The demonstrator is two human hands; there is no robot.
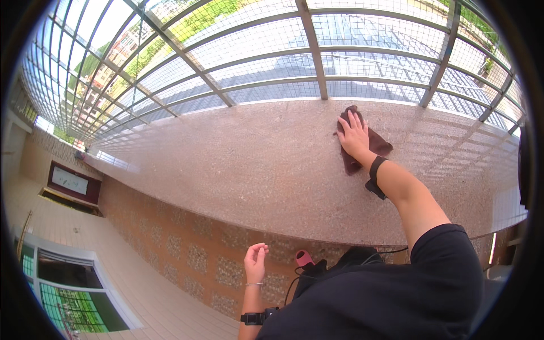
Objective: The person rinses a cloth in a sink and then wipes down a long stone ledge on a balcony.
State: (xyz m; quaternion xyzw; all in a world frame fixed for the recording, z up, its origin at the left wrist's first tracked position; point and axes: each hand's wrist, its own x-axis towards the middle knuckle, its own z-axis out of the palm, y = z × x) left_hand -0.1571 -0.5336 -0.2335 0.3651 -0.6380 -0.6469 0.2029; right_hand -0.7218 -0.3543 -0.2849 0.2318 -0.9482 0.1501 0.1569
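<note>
A dark brown cloth (351, 163) lies partly bunched on a wide speckled stone ledge (238, 157). My right hand (355, 135) holds it down against the stone, palm down with the fingers stretched towards the metal grille. The cloth's folds stick out on both sides of the hand and below the wrist. Off the near edge of the ledge, my left hand (255, 258) hangs over the floor with its fingers loosely curled. Nothing shows in it.
A metal grille with wire mesh (319, 51) rises along the ledge's far side. Below the near edge runs a floor with pebbled squares (197, 259). A black cable (389, 252) passes by my waist. Left are a tiled wall (127, 263) and a window (70, 276).
</note>
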